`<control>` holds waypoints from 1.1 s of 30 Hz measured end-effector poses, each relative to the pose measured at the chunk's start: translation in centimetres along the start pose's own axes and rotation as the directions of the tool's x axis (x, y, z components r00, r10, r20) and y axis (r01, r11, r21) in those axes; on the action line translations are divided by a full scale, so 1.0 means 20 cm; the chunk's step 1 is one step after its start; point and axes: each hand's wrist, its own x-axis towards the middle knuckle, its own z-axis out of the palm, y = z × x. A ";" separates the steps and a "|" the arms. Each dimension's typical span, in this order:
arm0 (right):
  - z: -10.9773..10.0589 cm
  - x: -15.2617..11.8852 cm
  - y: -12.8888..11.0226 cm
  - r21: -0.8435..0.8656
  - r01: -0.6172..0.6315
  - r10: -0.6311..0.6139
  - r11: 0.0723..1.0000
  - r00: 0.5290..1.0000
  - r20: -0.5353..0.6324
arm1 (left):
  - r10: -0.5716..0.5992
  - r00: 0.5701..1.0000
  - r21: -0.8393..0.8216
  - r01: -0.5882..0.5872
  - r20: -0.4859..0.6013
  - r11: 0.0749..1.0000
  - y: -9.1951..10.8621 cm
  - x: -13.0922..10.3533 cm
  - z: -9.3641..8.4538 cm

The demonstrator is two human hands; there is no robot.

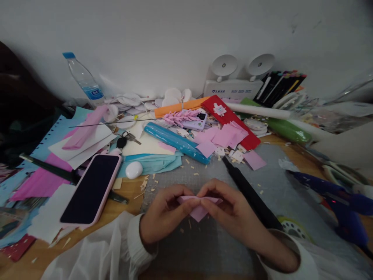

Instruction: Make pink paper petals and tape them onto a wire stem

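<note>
A small piece of pink paper [199,213], bent into a folded shape with a point toward me, is pinched between my two hands. My left hand [170,208] grips its left side, thumb in front and fingers curled behind. From the right, my right hand [225,210] pinches the same paper, and both thumb tips meet at its middle. The hands hover above the grey mat [186,237]. Beyond them lie several loose pink paper squares [223,136], and a pink paper flower spike [182,117] on a thin dark stem.
A phone [91,190] and white earbud case [134,170] lie left. Right are a black tapered tool [253,194] and a blue glue gun [335,198] with a red light. Behind stand a water bottle [84,79], a two-headed lamp [233,83] and markers [278,87].
</note>
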 end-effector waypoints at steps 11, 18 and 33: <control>0.01 0.01 -0.01 0.050 0.000 -0.001 0.999 0.999 0.032 | -0.019 1.000 -0.044 0.019 -0.015 0.999 0.00 0.01 0.00; 0.01 0.01 -0.01 0.112 -0.117 0.113 0.987 0.993 0.044 | 0.004 1.000 -0.031 -0.005 -0.020 1.000 0.00 0.00 0.00; 0.02 0.02 -0.02 0.129 -0.121 0.115 0.984 0.992 0.048 | 0.005 1.000 -0.082 -0.004 0.023 0.997 0.00 0.00 0.01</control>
